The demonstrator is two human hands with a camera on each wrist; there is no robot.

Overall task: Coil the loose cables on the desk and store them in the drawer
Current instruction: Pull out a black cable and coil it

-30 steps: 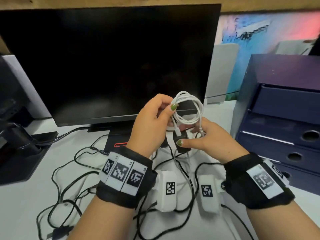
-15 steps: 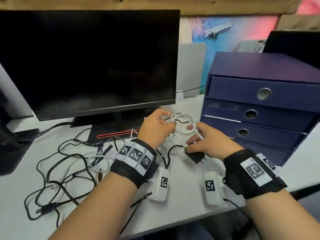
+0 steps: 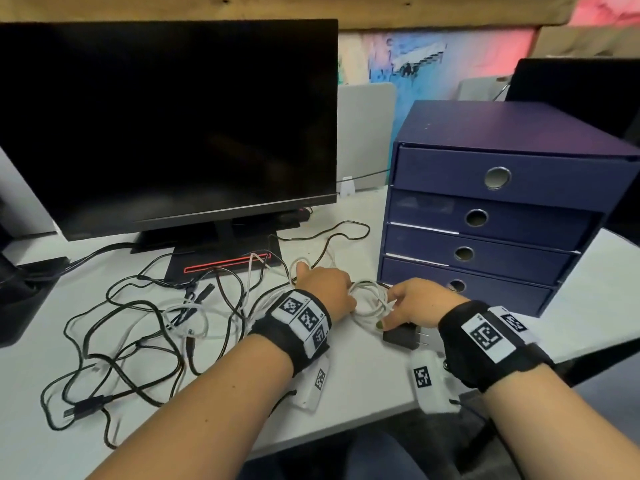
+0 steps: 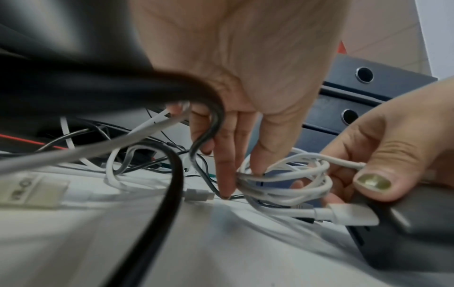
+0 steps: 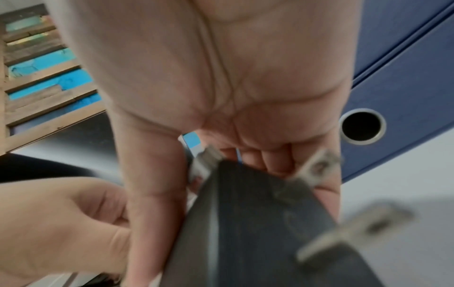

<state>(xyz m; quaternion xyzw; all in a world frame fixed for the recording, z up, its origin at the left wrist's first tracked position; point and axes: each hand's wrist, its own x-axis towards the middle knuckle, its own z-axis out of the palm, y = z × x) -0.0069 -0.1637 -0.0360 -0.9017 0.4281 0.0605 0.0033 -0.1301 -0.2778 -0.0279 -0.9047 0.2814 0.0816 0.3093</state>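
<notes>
A coiled white cable (image 3: 370, 304) lies on the white desk (image 3: 346, 375) between my two hands, just in front of the navy drawer unit (image 3: 485, 237). My left hand (image 3: 348, 299) grips the coil's left side; in the left wrist view its fingers (image 4: 226, 170) reach down and pinch the strands of the coil (image 4: 294, 186). My right hand (image 3: 393, 308) holds the coil's right side near a connector, its thumb (image 4: 373, 180) over a black plug adapter (image 3: 403, 337). The right wrist view shows that adapter (image 5: 245, 223) with metal prongs under my palm. All drawers look closed.
A tangle of loose black cables (image 3: 121, 327) and a loose white cable (image 3: 194, 310) spreads over the desk's left half. A dark monitor (image 3: 166, 126) on its stand (image 3: 225, 258) stands behind them. The desk's front edge runs close under my wrists.
Both hands brought the white coil down from in front of the monitor to the desk by the drawer unit. The head view turned right, so the drawers now show fully.
</notes>
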